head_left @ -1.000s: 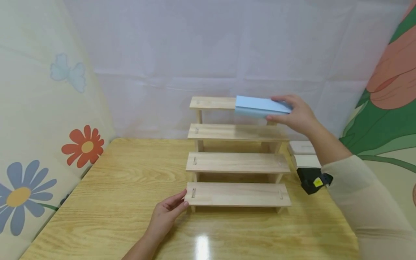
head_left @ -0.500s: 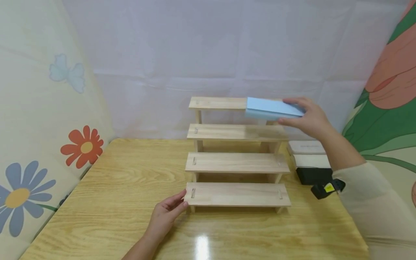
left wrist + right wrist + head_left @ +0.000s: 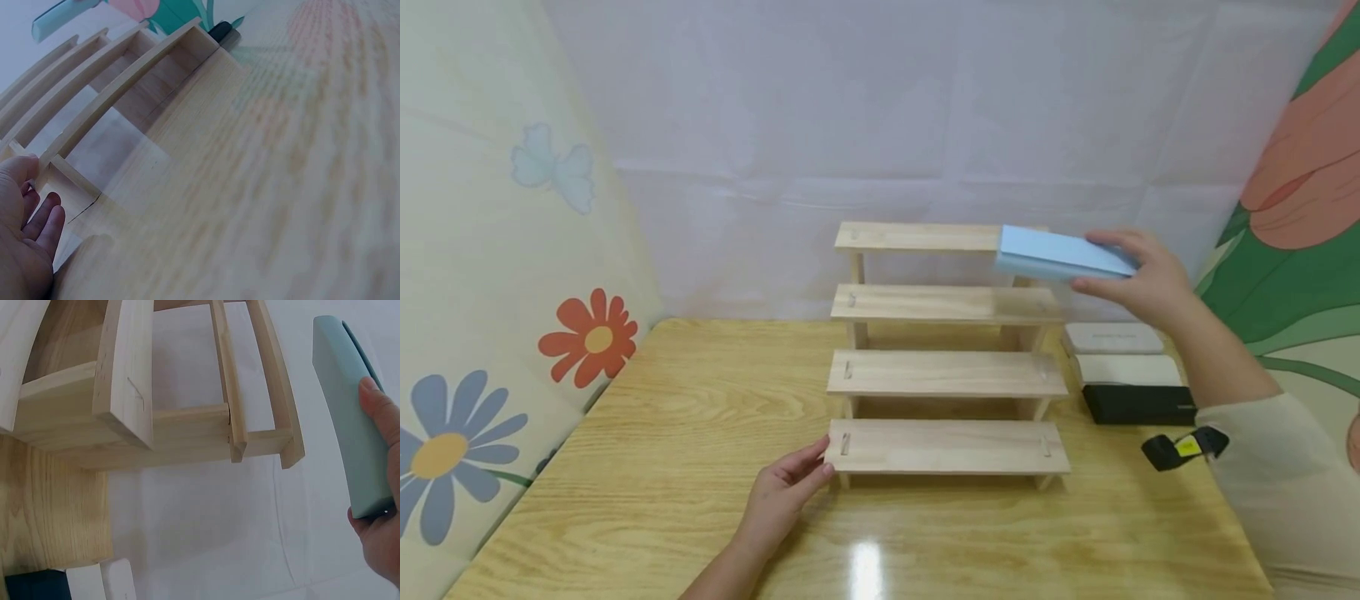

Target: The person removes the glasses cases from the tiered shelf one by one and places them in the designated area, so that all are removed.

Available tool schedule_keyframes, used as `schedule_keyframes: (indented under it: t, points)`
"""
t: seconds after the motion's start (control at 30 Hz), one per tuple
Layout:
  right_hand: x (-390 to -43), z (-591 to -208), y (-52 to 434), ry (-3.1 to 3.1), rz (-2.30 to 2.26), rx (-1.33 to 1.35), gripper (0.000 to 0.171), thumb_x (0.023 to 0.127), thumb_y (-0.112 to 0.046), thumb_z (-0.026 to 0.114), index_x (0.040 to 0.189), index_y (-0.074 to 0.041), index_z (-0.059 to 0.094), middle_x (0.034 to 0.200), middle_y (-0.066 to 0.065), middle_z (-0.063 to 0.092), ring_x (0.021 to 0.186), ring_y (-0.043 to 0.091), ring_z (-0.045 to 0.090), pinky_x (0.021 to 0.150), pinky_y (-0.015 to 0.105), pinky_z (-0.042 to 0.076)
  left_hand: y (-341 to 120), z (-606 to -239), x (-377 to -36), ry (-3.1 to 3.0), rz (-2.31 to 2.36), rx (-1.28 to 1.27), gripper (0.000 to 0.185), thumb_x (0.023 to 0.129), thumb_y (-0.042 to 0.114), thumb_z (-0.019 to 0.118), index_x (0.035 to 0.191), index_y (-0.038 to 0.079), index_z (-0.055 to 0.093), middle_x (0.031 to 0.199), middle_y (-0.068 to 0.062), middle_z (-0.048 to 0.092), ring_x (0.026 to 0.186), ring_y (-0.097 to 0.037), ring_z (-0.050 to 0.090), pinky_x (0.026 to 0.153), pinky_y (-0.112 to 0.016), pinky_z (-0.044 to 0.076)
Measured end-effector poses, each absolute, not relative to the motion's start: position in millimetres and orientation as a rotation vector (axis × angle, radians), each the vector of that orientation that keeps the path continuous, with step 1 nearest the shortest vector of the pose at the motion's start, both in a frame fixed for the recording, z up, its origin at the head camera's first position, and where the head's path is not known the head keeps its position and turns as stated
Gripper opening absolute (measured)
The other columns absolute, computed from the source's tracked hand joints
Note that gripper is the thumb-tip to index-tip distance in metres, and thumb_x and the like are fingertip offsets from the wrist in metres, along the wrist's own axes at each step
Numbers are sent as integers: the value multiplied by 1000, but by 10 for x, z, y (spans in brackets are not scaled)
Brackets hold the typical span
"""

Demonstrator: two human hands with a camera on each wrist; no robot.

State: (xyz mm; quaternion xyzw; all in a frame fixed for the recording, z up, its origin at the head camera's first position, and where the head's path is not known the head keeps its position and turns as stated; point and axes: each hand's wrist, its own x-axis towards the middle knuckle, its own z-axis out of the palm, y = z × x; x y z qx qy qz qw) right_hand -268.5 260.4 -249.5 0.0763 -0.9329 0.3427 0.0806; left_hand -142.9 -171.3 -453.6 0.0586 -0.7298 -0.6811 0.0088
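Note:
A light blue glasses case [image 3: 1060,252] is in the air at the right end of the top shelf, overlapping it in the head view. My right hand [image 3: 1150,279] grips its right end, thumb on one side and fingers on the other; the right wrist view shows the lid seam of the case [image 3: 350,419] closed. Below stands a pale wooden stepped rack [image 3: 947,446] with several bare shelves. At the left end of its lowest shelf, my left hand [image 3: 782,492] pinches the board between thumb and fingers. The left wrist view has the left hand [image 3: 28,231] at that corner.
Right of the rack, a grey-white case [image 3: 1112,337], a cream case [image 3: 1127,370] and a black case [image 3: 1138,404] lie in a row on the wooden table [image 3: 715,400]. A white cloth [image 3: 775,100] hangs behind. A black strap device [image 3: 1183,448] is on the right wrist.
My right hand has carried the blue glasses case rightward along the top shelf, uncovering more of that shelf and of the black case. The left hand stays on the rack.

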Motion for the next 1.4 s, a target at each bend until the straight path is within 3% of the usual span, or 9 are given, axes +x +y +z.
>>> schedule_keyframes:
  t: [0.43, 0.73, 0.97, 1.13, 1.4]
  points:
    - [-2513, -2580, 2866, -2782, 955, 156, 83, 84, -49, 74, 152, -20, 37, 155, 21, 30, 129, 48, 34, 97, 67, 36, -1713, -4543, -1429, -2280, -2117, 161, 41, 86, 3, 72, 125, -3, 62, 107, 25, 68, 95, 2, 66, 83, -15, 56]
    - [-2406, -2659, 3048, -2785, 916, 109, 81, 86, -47, 73, 152, -19, 36, 154, 24, 29, 126, 49, 34, 91, 63, 38, -1713, -4531, -1425, -2288, -2097, 152, 40, 86, 3, 72, 124, -4, 62, 105, 27, 68, 94, 3, 65, 83, -15, 56]
    - [-2301, -2727, 3174, -2791, 870, 84, 79, 87, -44, 73, 151, -16, 37, 148, 27, 32, 119, 46, 37, 79, 45, 38, -1711, -4526, -1427, -2286, -2104, 165, 40, 86, 3, 72, 124, -3, 62, 107, 24, 68, 95, 2, 65, 83, -15, 56]
    - [-2237, -2788, 3258, -2806, 891, 53, 80, 87, -43, 72, 152, -15, 35, 152, 30, 26, 119, 48, 35, 74, 37, 38, -1712, -4534, -1436, -2290, -2106, 182, 41, 85, 3, 73, 124, -3, 62, 106, 25, 69, 94, 2, 66, 82, -15, 56]
    - [-2114, -2905, 3358, -2812, 861, 39, 81, 88, -43, 72, 152, -12, 34, 150, 32, 27, 122, 51, 33, 80, 54, 38, -1712, -4544, -1434, -2284, -2115, 170, 41, 85, 4, 73, 125, -3, 62, 108, 24, 68, 95, 2, 66, 83, -15, 56]
